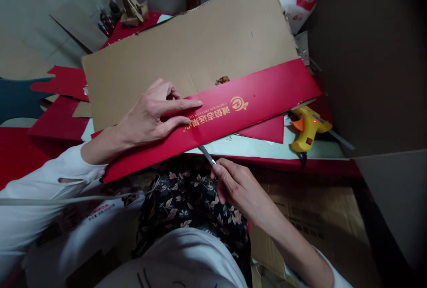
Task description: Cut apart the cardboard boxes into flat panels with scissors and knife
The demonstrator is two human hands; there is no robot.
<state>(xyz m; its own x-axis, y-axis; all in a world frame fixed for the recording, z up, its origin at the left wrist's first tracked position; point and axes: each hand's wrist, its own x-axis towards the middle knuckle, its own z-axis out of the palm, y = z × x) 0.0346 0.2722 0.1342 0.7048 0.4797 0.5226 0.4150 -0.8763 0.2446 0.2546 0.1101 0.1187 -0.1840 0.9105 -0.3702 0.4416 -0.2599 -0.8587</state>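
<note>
A long red cardboard flap [273,86] with gold printing runs along the near side of a large brown cardboard sheet [187,43]. My left hand [156,112] rests on the flap, index finger and thumb stretched out over the printing, the other fingers partly curled. Below the flap's near edge, my right hand [233,181] is closed around the handle of a craft knife [207,154]. Its thin grey blade points up and left to that edge; whether the tip touches the cardboard or lies under it, I cannot tell.
A yellow hot glue gun [310,127] with an orange trigger and a lit red light lies right of the flap. Red cardboard pieces [63,83] lie at the left. Behind are a small cardboard box [135,10] with sticks and a white-and-red plastic bag [296,6].
</note>
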